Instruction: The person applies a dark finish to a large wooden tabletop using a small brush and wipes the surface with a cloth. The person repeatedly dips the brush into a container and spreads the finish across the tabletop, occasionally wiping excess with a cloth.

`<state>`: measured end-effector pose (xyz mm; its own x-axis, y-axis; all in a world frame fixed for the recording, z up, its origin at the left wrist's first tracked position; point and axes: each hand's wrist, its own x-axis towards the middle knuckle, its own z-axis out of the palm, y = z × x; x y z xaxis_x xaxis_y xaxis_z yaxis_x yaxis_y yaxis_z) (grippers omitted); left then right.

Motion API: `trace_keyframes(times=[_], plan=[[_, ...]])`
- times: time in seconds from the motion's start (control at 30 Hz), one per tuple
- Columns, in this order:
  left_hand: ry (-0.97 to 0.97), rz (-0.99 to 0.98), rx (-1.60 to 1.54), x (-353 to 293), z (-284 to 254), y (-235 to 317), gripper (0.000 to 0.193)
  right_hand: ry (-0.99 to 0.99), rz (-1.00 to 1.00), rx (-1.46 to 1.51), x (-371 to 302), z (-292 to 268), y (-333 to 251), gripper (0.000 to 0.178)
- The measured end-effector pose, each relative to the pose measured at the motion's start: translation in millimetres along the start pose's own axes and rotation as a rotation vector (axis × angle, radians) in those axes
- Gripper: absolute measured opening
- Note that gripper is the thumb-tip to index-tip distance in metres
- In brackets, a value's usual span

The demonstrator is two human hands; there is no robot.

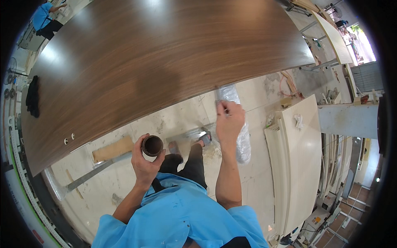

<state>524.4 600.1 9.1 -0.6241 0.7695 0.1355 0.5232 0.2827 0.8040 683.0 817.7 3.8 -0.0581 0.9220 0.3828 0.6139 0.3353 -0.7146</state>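
Note:
In my left hand [142, 169] is a round, dark brown cup-like container [152, 146], its open mouth facing up, with fingers wrapped around its side. My right hand [230, 122] is raised just off the near edge of a large brown wood-grain board [173, 53], thumb and fingers pinched together. Whatever sits between those fingertips is too small to make out. Below my right hand, a bundle wrapped in clear plastic [244, 144] lies under the board's edge. Toward the board's left end rest a black cloth or glove [32, 96] and two small whitish ring-like pieces [66, 141].
Stacked cream panels [295, 165] stand at my right. A light wood plank [112, 149] and a grey metal bar [97, 170] are low on my left. Another person [44, 20] in a blue shirt is at the far left. A pale board on a metal stand [333, 37] is at the far right.

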Motion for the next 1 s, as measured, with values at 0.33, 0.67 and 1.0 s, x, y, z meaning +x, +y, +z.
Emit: trace_keyframes(times=[0.33, 0.67, 1.0], plan=[[0.021, -0.027, 0.003, -12, 5, 2, 0.071, -0.026, -0.08, -0.029, -2, 3, -1, 0.012], [0.038, -0.058, 0.016, -18, 3, -5, 0.07, -0.038, -0.116, -0.075, -5, 7, 0, 0.013], [0.086, -0.037, -0.013, -17, -2, -10, 0.066, -0.025, -0.169, -0.114, -17, 14, -10, 0.005]])
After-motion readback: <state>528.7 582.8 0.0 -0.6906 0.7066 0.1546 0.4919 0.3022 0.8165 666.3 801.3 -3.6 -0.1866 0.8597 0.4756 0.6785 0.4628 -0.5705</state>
